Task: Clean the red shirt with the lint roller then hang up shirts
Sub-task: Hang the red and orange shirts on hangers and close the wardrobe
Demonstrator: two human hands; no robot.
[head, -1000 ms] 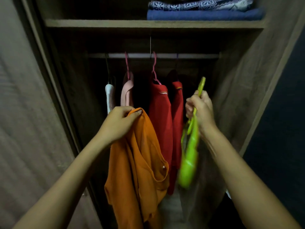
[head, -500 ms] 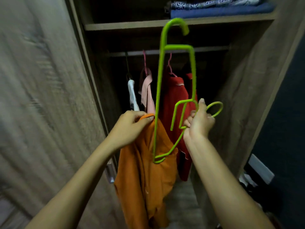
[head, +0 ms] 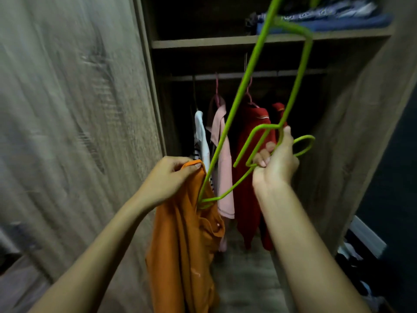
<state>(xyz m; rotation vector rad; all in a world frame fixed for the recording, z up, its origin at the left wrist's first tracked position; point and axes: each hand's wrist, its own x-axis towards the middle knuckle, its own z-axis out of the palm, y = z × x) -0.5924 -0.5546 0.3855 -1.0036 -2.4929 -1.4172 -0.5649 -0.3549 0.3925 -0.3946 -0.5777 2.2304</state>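
Hanger meets orange shirt at the open wardrobe

Left hand (head: 168, 177) pinches the crumpled orange cotton shirt (head: 182, 245) near-centre; right hand (head: 276, 163) holds the bright green wire hanger (head: 228, 127), its low corner touching the collar.

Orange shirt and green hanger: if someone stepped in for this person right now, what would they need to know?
Left hand grips the orange shirt at its collar.
Right hand grips the green hanger, tilted, with one end poked into the shirt's neck opening.
Done: two red shirts hang on the wardrobe rail, beside a pink and a white garment.
Left: seat the hanger in the orange shirt, then hook it on the rail. No lint roller in view.
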